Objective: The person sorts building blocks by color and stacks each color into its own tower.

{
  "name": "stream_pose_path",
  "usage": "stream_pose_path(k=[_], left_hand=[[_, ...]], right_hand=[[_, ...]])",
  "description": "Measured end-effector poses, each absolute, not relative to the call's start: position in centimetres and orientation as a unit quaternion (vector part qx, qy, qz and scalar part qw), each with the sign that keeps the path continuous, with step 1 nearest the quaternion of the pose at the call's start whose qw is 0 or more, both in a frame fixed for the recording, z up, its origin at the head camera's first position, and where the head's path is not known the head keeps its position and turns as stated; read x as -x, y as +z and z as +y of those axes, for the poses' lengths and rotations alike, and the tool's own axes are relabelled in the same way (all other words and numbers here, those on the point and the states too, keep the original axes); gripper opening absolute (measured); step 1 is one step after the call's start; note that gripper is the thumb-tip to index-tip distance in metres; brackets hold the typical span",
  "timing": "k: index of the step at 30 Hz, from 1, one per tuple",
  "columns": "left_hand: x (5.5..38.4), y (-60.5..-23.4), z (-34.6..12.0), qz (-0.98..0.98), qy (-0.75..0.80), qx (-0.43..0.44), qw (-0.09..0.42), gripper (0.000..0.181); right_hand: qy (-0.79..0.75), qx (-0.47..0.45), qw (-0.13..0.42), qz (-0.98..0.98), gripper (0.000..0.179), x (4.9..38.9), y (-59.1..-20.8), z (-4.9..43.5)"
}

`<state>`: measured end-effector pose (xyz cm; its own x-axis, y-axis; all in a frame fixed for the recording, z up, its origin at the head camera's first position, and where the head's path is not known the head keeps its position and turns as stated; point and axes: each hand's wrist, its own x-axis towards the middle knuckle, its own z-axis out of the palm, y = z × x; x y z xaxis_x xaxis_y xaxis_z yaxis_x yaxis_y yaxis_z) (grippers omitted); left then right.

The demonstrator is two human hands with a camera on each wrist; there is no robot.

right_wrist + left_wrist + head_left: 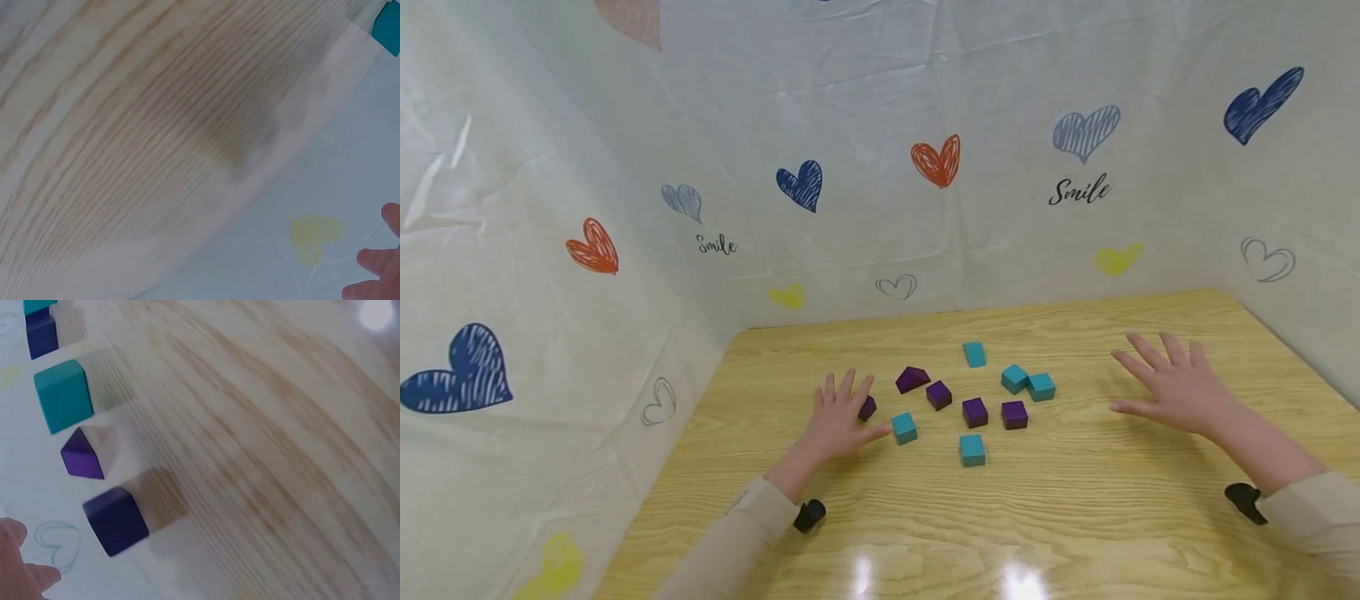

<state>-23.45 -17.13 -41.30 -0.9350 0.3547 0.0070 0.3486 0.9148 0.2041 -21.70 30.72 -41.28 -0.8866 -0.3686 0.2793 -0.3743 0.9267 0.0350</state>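
My left hand (pixel 838 423), fingers spread, hovers at the left of a loose group of blocks. Its fingers partly hide a purple cube (pixel 868 408), and the thumb tip comes right up to a teal cube (pixel 905 428). Farther back lie a purple wedge-shaped block (pixel 913 380) and a purple cube (pixel 938 395). Two more purple cubes (pixel 975 412) sit mid-group, with a teal cube (pixel 972 451) in front. Over the right side of the table, my right hand (pixel 1183 390) is spread, holding nothing and apart from the blocks. Its fingertips (pixel 377 261) show in the right wrist view.
Two teal cubes (pixel 1015 379) stand close together at the group's right. A flatter teal block (pixel 974 354) lies farthest back. The wooden table (pixel 1075 533) meets a pale heart-printed sheet (pixel 850 108) at the back and sides.
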Motion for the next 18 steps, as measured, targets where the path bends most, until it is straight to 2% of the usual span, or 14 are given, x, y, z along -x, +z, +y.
stream_pose_path(k=[11, 18], left_hand=[[24.1, -41.4, -13.3, 0.970, 0.113, -0.212, 0.030, 0.086], [24.2, -41.2, -11.2, 0.965, 0.122, -0.228, 0.033, 0.084]], right_hand=[[0.025, -0.194, 0.091, -0.976, 0.082, 23.0, -40.4, 26.3], [0.036, -0.217, 0.080, -0.972, 0.080, 23.7, -40.2, 23.5]])
